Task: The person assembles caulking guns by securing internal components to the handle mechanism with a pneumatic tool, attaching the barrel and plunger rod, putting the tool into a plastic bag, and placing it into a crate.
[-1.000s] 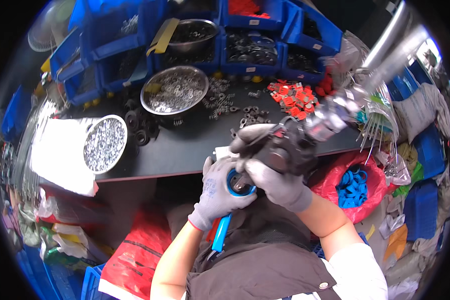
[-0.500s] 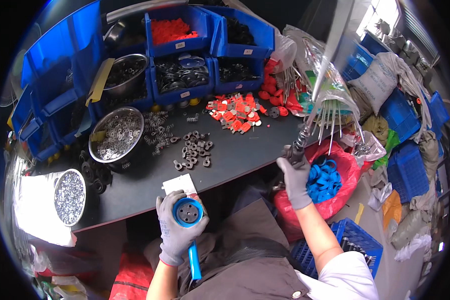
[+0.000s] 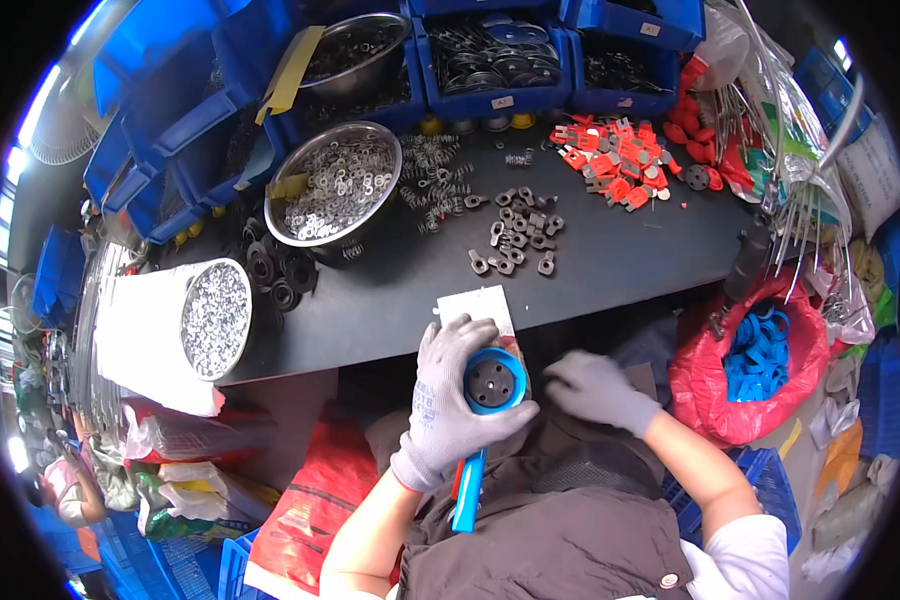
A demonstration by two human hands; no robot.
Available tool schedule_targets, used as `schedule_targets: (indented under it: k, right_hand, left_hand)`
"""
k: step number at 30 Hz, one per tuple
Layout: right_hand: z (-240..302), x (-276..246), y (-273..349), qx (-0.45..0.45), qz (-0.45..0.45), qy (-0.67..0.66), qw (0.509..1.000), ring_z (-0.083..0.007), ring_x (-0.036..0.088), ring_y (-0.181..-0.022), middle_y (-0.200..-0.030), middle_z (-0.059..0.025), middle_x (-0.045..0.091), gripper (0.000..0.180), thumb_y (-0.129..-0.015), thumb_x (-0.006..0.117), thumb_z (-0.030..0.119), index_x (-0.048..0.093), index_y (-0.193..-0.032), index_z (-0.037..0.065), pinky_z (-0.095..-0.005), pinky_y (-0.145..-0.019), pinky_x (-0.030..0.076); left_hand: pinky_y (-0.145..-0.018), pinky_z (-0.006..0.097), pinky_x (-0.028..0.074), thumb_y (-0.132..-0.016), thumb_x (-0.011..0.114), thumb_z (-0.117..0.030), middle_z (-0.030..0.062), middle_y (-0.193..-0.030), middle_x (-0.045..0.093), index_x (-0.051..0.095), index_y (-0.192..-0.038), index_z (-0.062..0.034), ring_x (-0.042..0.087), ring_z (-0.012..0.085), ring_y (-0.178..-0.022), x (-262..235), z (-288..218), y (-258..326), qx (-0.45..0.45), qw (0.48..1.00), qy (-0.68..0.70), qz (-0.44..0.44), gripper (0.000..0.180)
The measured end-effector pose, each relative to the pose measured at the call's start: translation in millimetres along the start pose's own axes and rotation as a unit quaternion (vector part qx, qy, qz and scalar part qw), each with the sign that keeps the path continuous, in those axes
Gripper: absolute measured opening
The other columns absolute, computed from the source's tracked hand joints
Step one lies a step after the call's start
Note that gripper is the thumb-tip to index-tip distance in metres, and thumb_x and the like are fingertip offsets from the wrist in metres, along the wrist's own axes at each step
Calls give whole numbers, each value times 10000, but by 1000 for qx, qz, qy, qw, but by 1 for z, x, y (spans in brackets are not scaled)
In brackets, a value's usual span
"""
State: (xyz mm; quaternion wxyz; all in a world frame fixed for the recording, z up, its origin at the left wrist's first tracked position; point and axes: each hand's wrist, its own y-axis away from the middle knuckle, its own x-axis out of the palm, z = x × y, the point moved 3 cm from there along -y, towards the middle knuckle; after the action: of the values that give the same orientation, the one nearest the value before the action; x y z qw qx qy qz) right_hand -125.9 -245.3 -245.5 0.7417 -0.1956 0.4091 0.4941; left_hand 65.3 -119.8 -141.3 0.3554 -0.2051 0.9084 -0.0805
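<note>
My left hand (image 3: 450, 400), in a grey knit glove, wraps round a blue plastic piece with a round head and a straight handle (image 3: 469, 495). A black disc (image 3: 491, 383) with several holes sits inside the round head, facing up. Beneath the head, a white block (image 3: 477, 306) shows at the table's front edge. My right hand (image 3: 602, 392), also gloved, is just right of the blue piece, fingers stretched toward it and slightly blurred, with nothing visible in them. A dark power screwdriver (image 3: 747, 265) hangs at the right, apart from both hands.
Grey metal fittings (image 3: 515, 235), springs (image 3: 438, 170) and red-orange pieces (image 3: 620, 160) lie on the dark table. Metal bowls (image 3: 395, 190) of small parts stand to the left. Blue bins (image 3: 500, 101) line the back. A red bag (image 3: 705, 385) at right holds blue rings (image 3: 758, 355).
My right hand has let go of the power screwdriver and moved left toward the blue piece. My left hand still holds that piece. The whole view has shifted.
</note>
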Motion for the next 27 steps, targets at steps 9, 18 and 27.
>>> schedule_targets:
  k: [9, 18, 27]
  right_hand:
    - [29, 113, -102, -30, 61, -90, 994, -397, 634, -1029, -1191, -232, 615, 511, -886, 608, 405, 584, -1250, 47, -473, -887, 518]
    - [29, 125, -79, -20, 133, -101, 986, -393, 639, -1014, -1164, -222, 630, 483, -890, 610, 414, 612, -1205, 47, -471, -877, 519]
    - [-66, 87, -46, -14, 180, -61, 982, -388, 644, -999, -1136, -213, 644, 461, -894, 612, 422, 640, -1160, 47, -469, -868, 520]
  left_hand:
    - [-1136, 568, 240, -562, 840, -296, 126, -1203, 634, 604, -1110, -80, 536, 358, -1228, 7, 3, -5, -4, 997, 70, 20, 634]
    - [-1081, 521, 293, -581, 826, -263, 112, -1155, 644, 616, -1030, -74, 557, 330, -1138, -8, -5, -14, 12, 994, 103, 24, 531]
    - [-918, 366, 494, -805, 737, -145, 135, -1160, 637, 647, -1209, -50, 617, 255, -1079, -107, 32, -58, -65, 992, 110, 6, 424]
